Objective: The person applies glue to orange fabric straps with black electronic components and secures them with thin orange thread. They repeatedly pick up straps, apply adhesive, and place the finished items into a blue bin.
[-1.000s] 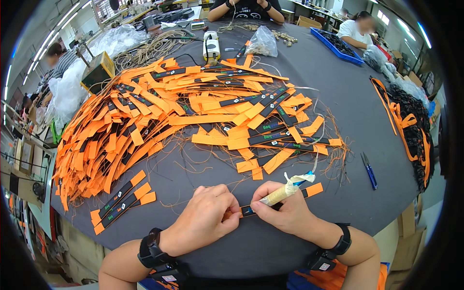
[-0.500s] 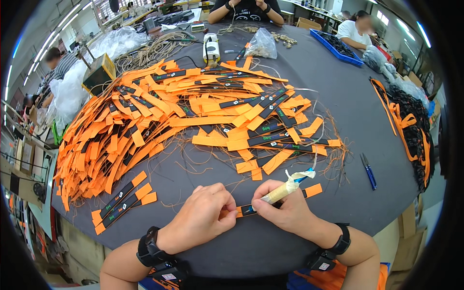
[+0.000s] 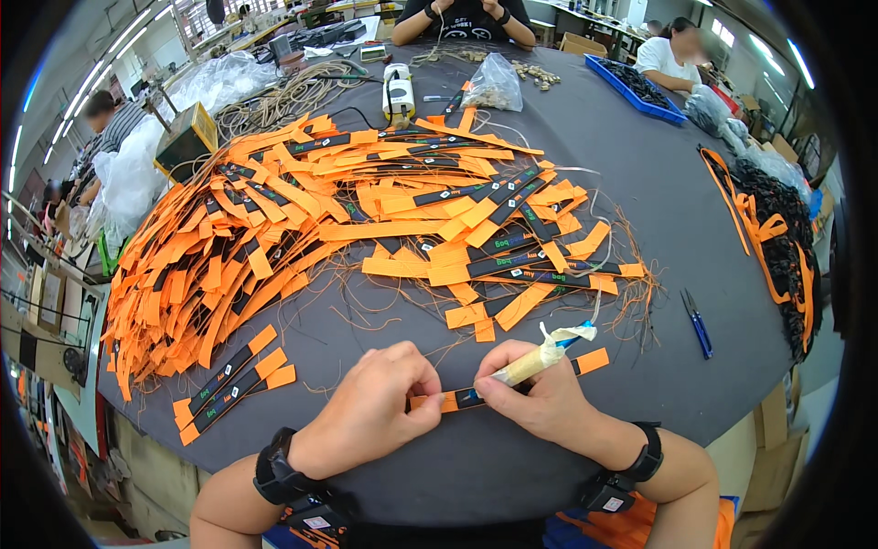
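A black fabric strip with orange ends [image 3: 449, 403] lies crosswise on the table in front of me. My left hand [image 3: 370, 412] has thumb and fingertips closed at the strip's left orange end. In my right hand [image 3: 544, 407] is a pen-like tool [image 3: 530, 366] wrapped in tan tape, with blue at its upper end and a thin cord leading away. Its tip points down at the black part near the left orange end. Beyond my hands spreads a large heap of similar strips [image 3: 274, 197] with loose orange threads. Several more strips [image 3: 229, 389] lie left of my left hand.
Blue-handled snips [image 3: 699, 327] lie at the right. Farther back are a white and yellow device [image 3: 400, 94], a plastic bag [image 3: 495, 82], coiled cord [image 3: 293, 99] and a blue tray [image 3: 636, 89]. A black and orange pile [image 3: 777, 229] covers the right edge. Other people sit around.
My left hand has shifted slightly left, and more of the strip's left orange end shows beside its fingers. My right hand and the tool have barely moved.
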The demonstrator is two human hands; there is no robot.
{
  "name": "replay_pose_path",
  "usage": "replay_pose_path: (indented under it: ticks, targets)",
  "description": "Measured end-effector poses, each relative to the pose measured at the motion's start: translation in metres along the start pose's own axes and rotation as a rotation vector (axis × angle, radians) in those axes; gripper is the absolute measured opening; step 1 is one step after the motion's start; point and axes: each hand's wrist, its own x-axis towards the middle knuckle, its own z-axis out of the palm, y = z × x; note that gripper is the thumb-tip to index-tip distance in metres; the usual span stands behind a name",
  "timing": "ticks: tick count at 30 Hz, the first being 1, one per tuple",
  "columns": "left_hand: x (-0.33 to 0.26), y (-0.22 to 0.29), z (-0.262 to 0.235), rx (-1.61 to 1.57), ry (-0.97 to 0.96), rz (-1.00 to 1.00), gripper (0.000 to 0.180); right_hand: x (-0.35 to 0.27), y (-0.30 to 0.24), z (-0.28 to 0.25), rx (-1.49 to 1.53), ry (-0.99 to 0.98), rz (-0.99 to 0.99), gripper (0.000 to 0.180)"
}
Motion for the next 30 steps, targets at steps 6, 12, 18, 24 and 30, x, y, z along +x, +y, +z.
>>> replay_pose_path:
  ticks: [6,12,18,24,30]
  targets:
    - [0.009,-0.023,-0.031,0.573,0.353,0.016,0.013,0.002,-0.004,-0.007,0.461,0.175,0.219,0.01]
    - [0.007,-0.013,-0.025,0.379,0.139,0.126,0.019,0.007,0.006,-0.018,0.714,0.261,0.19,0.01]
    - [0.005,0.004,-0.006,0.289,-0.074,0.166,0.036,0.007,0.006,-0.022,0.724,0.236,0.192,0.012]
    - [0.004,0.01,0.011,0.099,-0.137,0.207,0.027,0.003,-0.011,-0.014,0.582,0.135,0.159,0.014]
    - [0.009,-0.004,-0.012,0.147,0.042,0.071,0.007,0.001,-0.01,-0.024,0.519,0.185,0.103,0.013]
